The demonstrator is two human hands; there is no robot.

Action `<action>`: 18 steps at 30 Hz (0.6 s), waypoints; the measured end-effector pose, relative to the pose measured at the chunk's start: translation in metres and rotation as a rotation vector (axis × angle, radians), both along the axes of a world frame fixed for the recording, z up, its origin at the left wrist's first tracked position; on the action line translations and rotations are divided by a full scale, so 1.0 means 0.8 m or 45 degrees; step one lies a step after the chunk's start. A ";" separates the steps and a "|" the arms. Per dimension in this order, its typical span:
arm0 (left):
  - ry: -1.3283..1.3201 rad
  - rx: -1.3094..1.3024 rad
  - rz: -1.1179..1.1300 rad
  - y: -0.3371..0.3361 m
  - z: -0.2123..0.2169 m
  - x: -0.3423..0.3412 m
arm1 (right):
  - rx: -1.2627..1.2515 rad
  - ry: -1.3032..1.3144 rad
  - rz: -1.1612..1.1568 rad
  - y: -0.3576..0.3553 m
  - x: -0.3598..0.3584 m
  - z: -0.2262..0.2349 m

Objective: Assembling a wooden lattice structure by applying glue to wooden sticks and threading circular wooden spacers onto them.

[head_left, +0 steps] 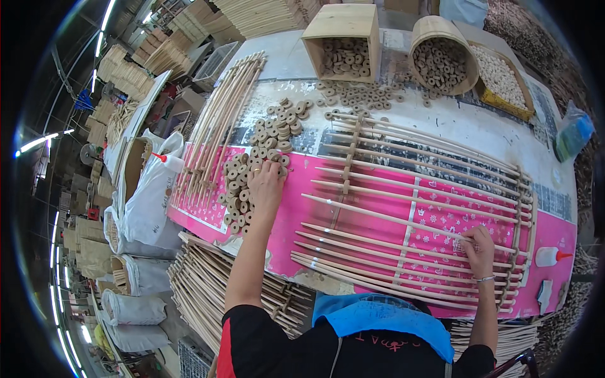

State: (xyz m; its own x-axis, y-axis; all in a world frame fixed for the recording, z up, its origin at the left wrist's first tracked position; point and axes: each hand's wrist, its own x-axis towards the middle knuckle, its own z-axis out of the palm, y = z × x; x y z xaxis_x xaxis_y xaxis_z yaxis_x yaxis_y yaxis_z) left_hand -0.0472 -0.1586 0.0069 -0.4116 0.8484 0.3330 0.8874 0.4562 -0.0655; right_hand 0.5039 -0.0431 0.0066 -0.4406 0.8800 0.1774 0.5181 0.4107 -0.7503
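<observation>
Reaching out over the table point(441, 120), the left hand point(265, 183) is lying on a pile of little wooden rings point(242, 183). Its fingers are bending down onto the rings, picking at them, though I cannot tell if a ring is already being pinched. More rings are lying just past the fingertips and to the left of this hand — a long heap of them.

The right hand point(479, 247) is resting on a rack of long wooden sticks point(409, 220). Its fingers are closing around one stick near the rack's right end, holding it. The sticks are running from this hand all the way across toward the left hand, lying side by side on a pink cloth point(302, 208).

Just right of the right hand, a white glue bottle point(547, 256) with a red tip is lying on its side. Far past both hands, a square wooden box point(343, 38) and a round wooden bucket point(441, 53) are sitting, both filled with rings. Loose sticks point(224, 107) are lying beyond the left hand, to its left.
</observation>
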 end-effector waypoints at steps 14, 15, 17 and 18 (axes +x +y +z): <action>-2.068 0.485 -0.111 -0.026 0.026 0.039 | 0.102 0.090 -0.017 0.009 -0.019 0.001; -2.121 0.542 -0.093 -0.027 0.023 0.045 | 0.101 0.090 -0.019 0.008 -0.017 0.001; -2.205 0.590 -0.087 -0.028 0.017 0.045 | 0.109 0.087 0.014 0.008 -0.014 0.001; -2.290 0.637 -0.079 -0.029 0.014 0.045 | 0.110 0.089 0.013 0.008 -0.012 0.000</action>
